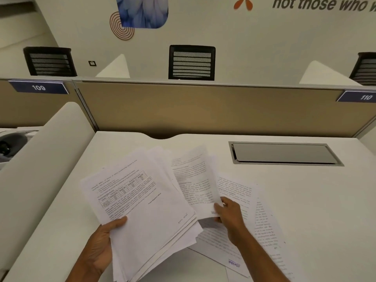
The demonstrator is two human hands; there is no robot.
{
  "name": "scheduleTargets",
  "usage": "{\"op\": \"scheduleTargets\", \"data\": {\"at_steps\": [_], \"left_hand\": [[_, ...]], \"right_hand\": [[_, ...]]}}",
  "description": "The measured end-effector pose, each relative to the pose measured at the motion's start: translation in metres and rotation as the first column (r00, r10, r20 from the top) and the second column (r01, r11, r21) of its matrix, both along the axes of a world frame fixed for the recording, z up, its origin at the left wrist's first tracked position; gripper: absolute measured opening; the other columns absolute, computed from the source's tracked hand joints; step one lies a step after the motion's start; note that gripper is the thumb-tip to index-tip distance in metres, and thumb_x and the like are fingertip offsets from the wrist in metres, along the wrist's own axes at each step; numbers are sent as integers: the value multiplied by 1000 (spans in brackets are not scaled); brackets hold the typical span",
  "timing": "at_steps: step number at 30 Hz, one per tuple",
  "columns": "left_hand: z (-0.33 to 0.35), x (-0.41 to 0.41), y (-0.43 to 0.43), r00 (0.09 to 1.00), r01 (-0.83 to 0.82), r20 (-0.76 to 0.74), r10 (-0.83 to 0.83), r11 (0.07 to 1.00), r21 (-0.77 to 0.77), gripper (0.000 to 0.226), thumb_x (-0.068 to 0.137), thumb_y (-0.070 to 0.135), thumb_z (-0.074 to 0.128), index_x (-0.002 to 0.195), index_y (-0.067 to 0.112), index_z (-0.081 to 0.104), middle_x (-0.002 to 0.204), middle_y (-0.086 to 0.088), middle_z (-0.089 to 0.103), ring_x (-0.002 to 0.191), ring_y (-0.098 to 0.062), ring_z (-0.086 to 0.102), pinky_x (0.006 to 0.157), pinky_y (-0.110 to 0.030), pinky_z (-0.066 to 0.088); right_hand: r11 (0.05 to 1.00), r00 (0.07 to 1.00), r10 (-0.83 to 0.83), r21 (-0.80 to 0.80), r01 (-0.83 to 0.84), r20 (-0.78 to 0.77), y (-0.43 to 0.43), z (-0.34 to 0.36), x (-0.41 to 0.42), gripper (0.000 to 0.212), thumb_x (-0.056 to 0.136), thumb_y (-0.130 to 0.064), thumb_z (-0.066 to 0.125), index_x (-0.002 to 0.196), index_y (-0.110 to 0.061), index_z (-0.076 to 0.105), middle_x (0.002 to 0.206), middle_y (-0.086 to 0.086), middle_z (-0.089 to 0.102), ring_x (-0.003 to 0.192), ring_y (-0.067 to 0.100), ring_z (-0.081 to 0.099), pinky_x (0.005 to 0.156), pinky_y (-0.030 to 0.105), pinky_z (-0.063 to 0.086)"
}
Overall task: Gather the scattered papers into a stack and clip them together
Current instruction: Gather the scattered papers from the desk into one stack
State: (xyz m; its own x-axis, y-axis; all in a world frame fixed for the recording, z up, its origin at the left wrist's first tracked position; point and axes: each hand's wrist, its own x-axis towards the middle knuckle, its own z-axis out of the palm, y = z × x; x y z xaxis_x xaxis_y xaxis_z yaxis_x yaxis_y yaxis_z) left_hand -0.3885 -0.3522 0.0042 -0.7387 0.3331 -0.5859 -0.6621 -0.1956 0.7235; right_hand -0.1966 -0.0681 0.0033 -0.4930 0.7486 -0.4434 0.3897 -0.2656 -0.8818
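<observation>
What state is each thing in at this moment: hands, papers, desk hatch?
left hand: gripping the gathered stack
gathered stack: held, uneven, unclipped
right hand: pinching a single sheet
single sheet: lifted, curled
loose sheets: flat on the desk
cable hatch: lid shut

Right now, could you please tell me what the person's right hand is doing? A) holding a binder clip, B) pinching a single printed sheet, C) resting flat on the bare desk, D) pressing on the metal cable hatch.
B: the right hand pinches the lower edge of one printed sheet lifted above the papers still lying on the desk, while the left hand holds the gathered stack.
</observation>
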Motion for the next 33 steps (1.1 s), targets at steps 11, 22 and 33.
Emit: {"op": "scheduleTargets", "data": {"at_steps": [11,22,33], "left_hand": [[6,42,20,960,129,248,-127,992,8,57,71,6,77,127,7,69,131,-22,69,125,-44,61,114,-64,38],[18,33,42,992,125,30,-125,992,-7,41,82,-4,66,118,12,72,118,-15,76,115,-41,66,110,-63,42],[1,-4,62,961,235,-100,-259,950,-207,34,86,-2,67,115,16,69,120,-15,74,111,-40,67,108,-56,46]], "right_hand": [[931,976,208,-292,-219,-69,-34,21,50,23,94,-8,64,111,-15,77,103,6,82,98,27,77,73,31,59],[997,992,-27,-74,37,127,-5,21,30,24,96,-40,64,104,-17,69,107,10,76,92,24,72,78,40,64],[889,807,12,364,-279,590,24,0,-68,74,89,-41,71,147,-16,34,144,14,46,135,32,41,108,48,39]]}}
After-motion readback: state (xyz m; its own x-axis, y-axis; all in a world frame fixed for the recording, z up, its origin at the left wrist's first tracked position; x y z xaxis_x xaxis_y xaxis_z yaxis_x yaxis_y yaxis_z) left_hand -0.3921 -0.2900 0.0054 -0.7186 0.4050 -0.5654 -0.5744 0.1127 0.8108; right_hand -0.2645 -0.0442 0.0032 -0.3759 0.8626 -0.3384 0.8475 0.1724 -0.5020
